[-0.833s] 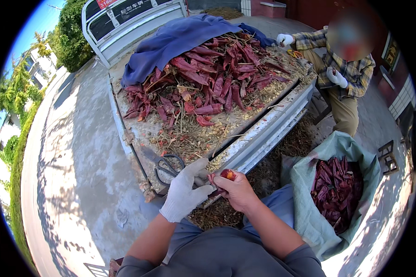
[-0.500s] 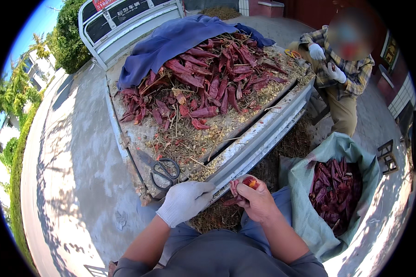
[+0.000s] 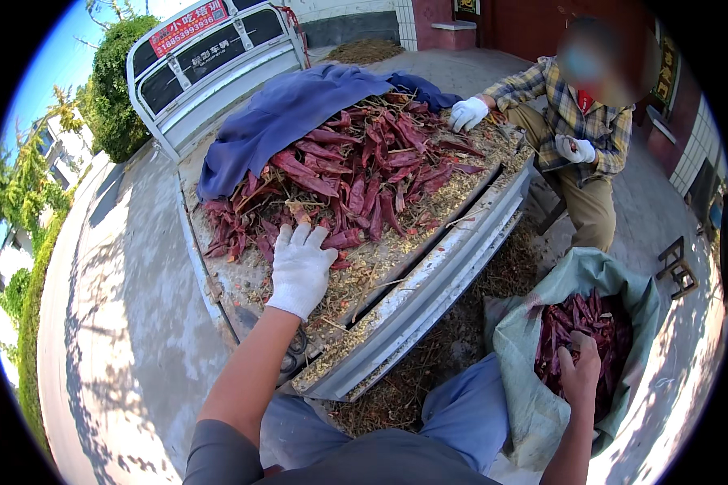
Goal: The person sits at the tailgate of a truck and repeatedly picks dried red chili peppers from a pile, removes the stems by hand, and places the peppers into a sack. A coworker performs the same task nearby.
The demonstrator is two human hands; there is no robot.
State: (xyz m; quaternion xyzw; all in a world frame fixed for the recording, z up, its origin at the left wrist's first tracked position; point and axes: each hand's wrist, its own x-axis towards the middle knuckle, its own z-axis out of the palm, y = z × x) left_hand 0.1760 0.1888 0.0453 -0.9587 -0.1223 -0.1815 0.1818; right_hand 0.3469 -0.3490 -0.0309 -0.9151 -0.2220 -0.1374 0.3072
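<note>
My left hand, in a white knit glove, reaches over the truck bed with its fingers spread. Its fingertips touch the near edge of a heap of dried red chili peppers; nothing is gripped in it. My bare right hand is over the mouth of a pale green woven sack, thumb and fingers apart, just above the dark red chilies inside. Black-handled scissors lie on the bed's near corner, partly covered by my left forearm.
A blue cloth covers the back of the heap. Stems and yellow seeds litter the truck bed, whose metal edge runs in front of me. Across the corner sits a person in a plaid shirt and white gloves, one hand at the heap. A small stool stands at right.
My left hand has moved from the bed's edge forward to the heap. My right hand has gone right to the sack and let go of the chili. The co-worker's hand has reached to the heap.
</note>
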